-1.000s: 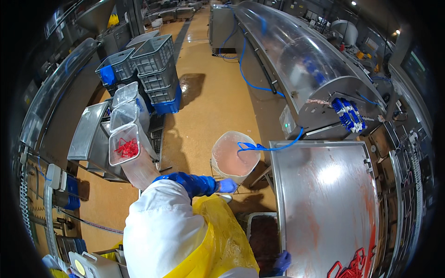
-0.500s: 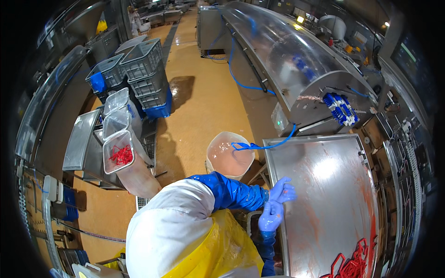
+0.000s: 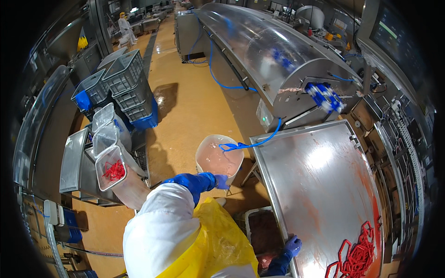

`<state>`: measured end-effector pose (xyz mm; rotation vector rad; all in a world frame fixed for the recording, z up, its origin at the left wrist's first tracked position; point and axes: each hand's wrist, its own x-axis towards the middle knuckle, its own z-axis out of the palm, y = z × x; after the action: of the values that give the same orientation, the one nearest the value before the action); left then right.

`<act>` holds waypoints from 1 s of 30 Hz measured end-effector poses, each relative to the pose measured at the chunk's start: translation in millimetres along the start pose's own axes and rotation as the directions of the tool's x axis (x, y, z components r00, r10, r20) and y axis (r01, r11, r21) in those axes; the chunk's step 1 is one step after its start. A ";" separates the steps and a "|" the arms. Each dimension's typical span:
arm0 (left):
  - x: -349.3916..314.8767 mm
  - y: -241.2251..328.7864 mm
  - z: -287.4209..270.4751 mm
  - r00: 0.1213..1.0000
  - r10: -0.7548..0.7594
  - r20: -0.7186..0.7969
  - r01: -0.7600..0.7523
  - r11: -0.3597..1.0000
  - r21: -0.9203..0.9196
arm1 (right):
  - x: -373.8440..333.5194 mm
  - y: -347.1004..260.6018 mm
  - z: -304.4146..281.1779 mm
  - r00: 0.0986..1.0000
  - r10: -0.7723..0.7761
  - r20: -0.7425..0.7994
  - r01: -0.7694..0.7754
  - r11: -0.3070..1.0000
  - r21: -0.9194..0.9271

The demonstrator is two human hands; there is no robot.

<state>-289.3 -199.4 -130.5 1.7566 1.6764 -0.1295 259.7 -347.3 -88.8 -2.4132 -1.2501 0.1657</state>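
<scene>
At the near-left corner of the steel table (image 3: pixel 324 185), the left hand (image 3: pixel 221 181), in a blue glove, is closed over the near rim of a pale translucent bucket (image 3: pixel 218 160); fingers wrap the edge, thumb side hidden, so grip detail can't be told beyond that. The bucket stands on the orange floor (image 3: pixel 185 106) just beside the table's left edge, w/ pinkish liquid inside. A blue hose (image 3: pixel 252 144) runs from the machine down over the bucket's far rim, its end lying across the opening.

The right hand (image 3: pixel 293 245), also blue-gloved, sits low at the table's near edge, fingers curled onto the metal lip; whether it grips anything else can't be seen. Just left of it, below the table edge, is a white-rimmed tub (image 3: pixel 262 231) holding dark reddish stuff, partly hidden by the yellow apron (image 3: pixel 218 241) and white sleeve (image 3: pixel 157 227).

On the table's near-right corner lies a heap of red plastic clips (image 3: pixel 357 255), w/ reddish smears on the sheet metal around them. Behind the table is a long machine w/ a clear curved cover (image 3: pixel 259 51) and a blurred blue part (image 3: pixel 324 96) at its near end.

To the left, well apart from the hands: clear lidded tubs (image 3: pixel 109 139) on a steel cart, one w/ red clips inside, and stacked grey crates (image 3: pixel 125 83) w/ blue ones beside. Far up the aisle stands another person in white (image 3: pixel 124 25)
</scene>
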 end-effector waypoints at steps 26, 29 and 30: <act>-99.2 313.6 -261.7 0.140 0.846 -0.514 -0.631 0.477 0.612 | 6.0 9.5 -13.4 0.992 0.123 0.029 -0.123 0.992 0.011; -109.5 331.5 -264.3 0.164 0.866 -0.473 -0.644 0.457 0.614 | 28.5 1.8 -3.0 0.996 0.071 0.058 -0.080 0.981 0.175; -106.8 331.3 -259.8 0.184 0.871 -0.455 -0.651 0.455 0.607 | 42.0 -2.6 5.2 1.000 0.007 -0.003 -0.006 0.972 0.233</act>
<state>-103.8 -124.5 255.1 2.9615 0.9103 1.0245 281.0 -310.6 -88.9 -2.2148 -1.1521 0.2924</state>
